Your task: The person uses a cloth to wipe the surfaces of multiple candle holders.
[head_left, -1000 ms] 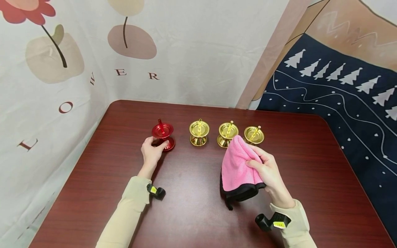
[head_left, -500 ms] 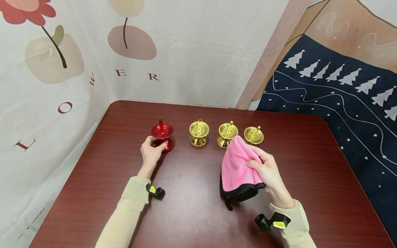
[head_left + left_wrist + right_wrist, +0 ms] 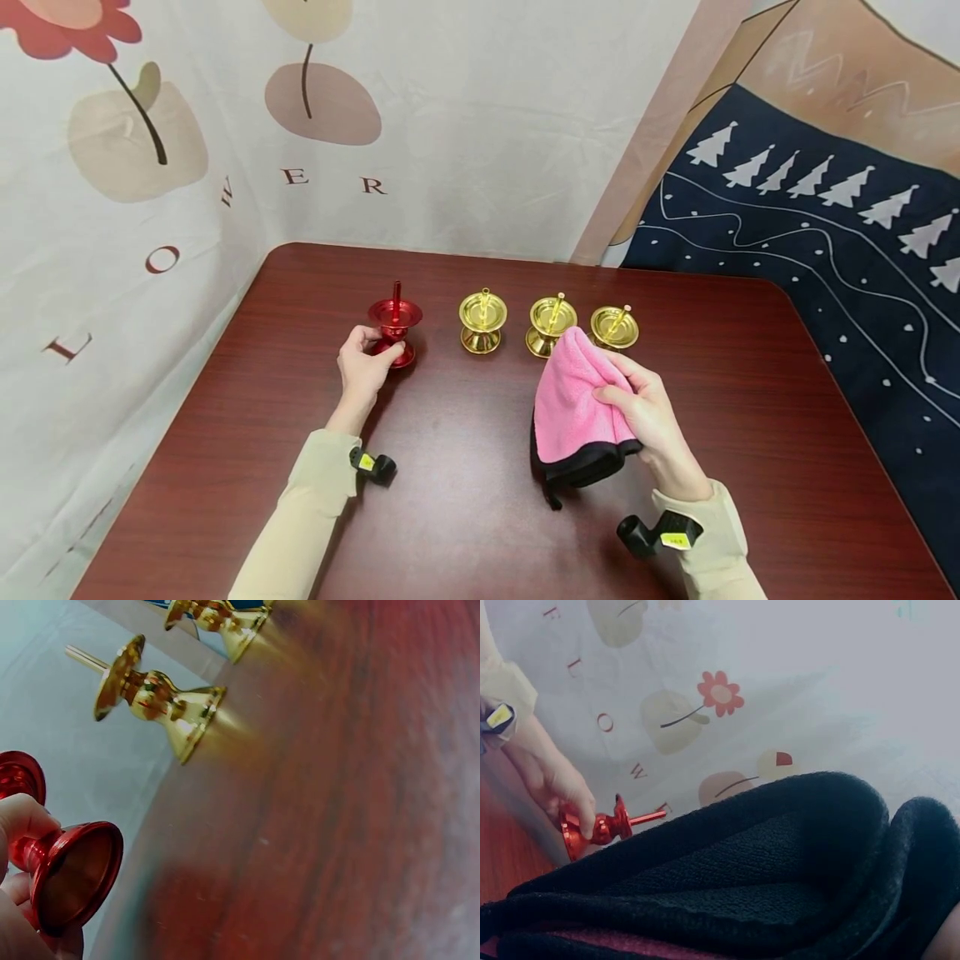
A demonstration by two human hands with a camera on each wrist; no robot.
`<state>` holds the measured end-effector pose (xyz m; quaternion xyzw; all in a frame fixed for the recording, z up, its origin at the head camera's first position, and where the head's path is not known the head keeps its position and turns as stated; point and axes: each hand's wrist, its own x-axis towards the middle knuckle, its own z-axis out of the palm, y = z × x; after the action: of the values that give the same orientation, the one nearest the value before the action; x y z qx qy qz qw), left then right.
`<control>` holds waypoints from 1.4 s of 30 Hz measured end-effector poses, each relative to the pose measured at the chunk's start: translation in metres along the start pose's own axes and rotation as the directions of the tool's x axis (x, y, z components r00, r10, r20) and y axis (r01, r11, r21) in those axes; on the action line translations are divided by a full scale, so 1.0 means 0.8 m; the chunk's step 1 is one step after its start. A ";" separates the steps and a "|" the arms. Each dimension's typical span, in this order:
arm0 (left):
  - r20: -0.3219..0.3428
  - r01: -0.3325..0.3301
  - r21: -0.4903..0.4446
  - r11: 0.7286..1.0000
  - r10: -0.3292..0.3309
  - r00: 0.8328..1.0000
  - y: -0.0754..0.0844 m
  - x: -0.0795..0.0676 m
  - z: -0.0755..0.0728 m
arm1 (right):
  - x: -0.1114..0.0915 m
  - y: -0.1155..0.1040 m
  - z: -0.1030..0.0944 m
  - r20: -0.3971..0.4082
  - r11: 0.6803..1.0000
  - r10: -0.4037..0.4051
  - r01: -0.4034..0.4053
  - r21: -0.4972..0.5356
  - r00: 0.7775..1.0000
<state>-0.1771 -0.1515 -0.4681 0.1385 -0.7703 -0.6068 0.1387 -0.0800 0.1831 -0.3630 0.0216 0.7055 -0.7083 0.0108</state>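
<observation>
Far left on the table, my left hand (image 3: 363, 363) grips a shiny red candle holder (image 3: 395, 315) by its lower part, thumb on the near side. Its thin tube points up from the dish. The left wrist view shows the hollow underside of the red holder's base (image 3: 79, 876), so the base is at least partly off the table. My right hand (image 3: 651, 417) pinches a folded pink cloth (image 3: 581, 404) with black edging, held up in front of the gold holders. In the right wrist view the cloth's black side (image 3: 735, 862) fills the lower part.
Three gold candle holders, the left one (image 3: 482, 320), the middle one (image 3: 552, 323) and the right one (image 3: 615, 327), stand in a row; cloth and hand partly cover two. The dark red wooden table (image 3: 450, 467) meets a printed white curtain (image 3: 480, 150) behind.
The red holder has tipped slightly, its tube now standing straighter and higher in the head view. My left hand has shifted a little left. The right hand and cloth stay nearly still.
</observation>
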 end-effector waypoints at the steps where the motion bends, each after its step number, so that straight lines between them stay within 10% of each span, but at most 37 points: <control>1: 0.005 0.009 -0.015 1.000 -0.009 1.000 0.002 -0.001 0.000 | 0.000 0.000 0.000 0.001 1.000 0.002 -0.002 -0.001 1.000; 12: 0.077 0.004 -0.170 0.985 0.009 0.997 0.034 -0.014 -0.001 | 0.001 -0.001 -0.001 0.013 0.999 0.026 -0.026 0.021 1.000; 29: 0.199 -0.135 -0.072 0.988 0.147 0.969 0.134 -0.071 0.006 | 0.009 -0.011 0.009 0.018 0.972 0.130 -0.131 0.194 0.991; 42: 0.272 -0.311 -0.047 0.949 0.312 0.911 0.109 -0.075 0.029 | 0.024 -0.026 0.033 0.178 0.919 0.145 -0.199 0.339 0.973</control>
<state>-0.1344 -0.0877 -0.3913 -0.0718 -0.7935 -0.5912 0.1252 -0.1009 0.1569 -0.3431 0.0321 0.5586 -0.8198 0.1217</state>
